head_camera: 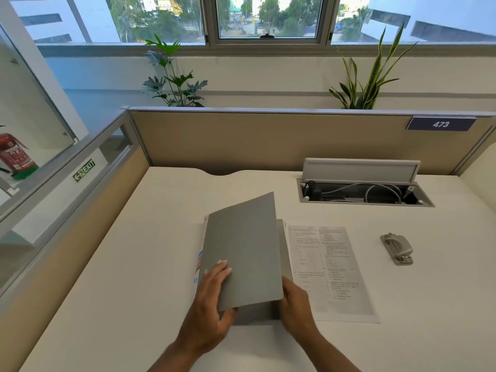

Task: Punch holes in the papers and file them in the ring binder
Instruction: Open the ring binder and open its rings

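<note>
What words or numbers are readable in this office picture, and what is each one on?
"473": white digits on the dark blue plate on the desk partition.
"EXIT": green sign with an arrow, on the glass partition at the left.
Printed sheet on the desk: text too small to read.
Fire extinguisher label: too blurred to read.
Grey folder cover: no text visible.
</note>
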